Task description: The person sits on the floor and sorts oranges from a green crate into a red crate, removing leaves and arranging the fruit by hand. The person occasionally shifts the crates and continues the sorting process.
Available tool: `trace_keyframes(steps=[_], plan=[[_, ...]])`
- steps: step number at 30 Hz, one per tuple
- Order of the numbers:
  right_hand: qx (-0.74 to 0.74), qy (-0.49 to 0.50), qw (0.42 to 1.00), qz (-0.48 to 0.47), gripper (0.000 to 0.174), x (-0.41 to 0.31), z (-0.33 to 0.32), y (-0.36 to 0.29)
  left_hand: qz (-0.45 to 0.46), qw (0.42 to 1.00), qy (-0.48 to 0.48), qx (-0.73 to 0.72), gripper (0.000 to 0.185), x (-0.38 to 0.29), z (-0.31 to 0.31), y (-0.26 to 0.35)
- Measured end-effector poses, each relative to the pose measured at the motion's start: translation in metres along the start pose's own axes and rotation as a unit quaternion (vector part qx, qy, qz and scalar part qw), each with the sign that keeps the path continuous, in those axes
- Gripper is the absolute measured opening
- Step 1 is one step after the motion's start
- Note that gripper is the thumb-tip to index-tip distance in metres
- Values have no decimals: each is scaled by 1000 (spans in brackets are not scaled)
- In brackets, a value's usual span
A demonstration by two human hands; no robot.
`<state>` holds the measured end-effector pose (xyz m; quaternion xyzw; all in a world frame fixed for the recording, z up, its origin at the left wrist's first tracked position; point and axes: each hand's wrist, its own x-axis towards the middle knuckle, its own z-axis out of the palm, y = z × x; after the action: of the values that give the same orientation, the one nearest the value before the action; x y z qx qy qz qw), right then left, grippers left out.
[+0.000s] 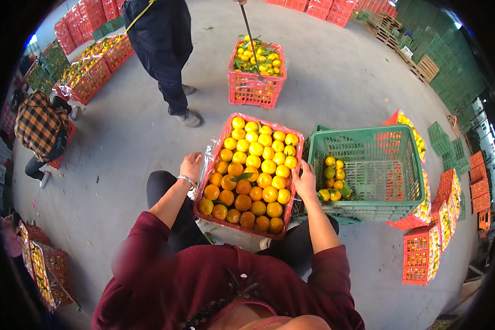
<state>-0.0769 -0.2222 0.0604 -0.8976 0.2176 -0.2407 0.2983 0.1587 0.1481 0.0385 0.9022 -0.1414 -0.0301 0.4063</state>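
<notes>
A red plastic crate (247, 233), lined with clear film and filled with rows of orange citrus fruit (255, 194), stands between my knees. My left hand (192, 167) is at the crate's left side by the loose edge of the film, its fingers partly bent; whether it grips the film cannot be told. My right hand (305, 179) lies against the crate's right rim, its fingertips near the outer fruit. Close on the right, a large green plastic crate (367, 204) holds a small heap of citrus (334, 173) with some leaves at its left end.
A person in dark trousers (165, 49) stands ahead, near another filled red crate (255, 88) touched by a long hooked rod (251, 37). A person in a checked shirt (41, 123) sits at left. Filled red crates (416, 255) stand at right, more (49, 272) at lower left.
</notes>
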Motion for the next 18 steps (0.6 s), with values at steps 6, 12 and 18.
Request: trace_keyframes(steps=[6, 12, 18], plan=[[0, 21, 999, -25, 46, 13, -4, 8, -21, 985, -53, -165, 34, -4, -24, 22], [3, 59, 998, -25, 48, 87, 8, 24, 113, 958, 224, 138, 28, -67, -227, -88], [50, 120, 991, 34, 59, 205, 52, 65, -348, 689, -484, 413, 34, -337, -236, -235]])
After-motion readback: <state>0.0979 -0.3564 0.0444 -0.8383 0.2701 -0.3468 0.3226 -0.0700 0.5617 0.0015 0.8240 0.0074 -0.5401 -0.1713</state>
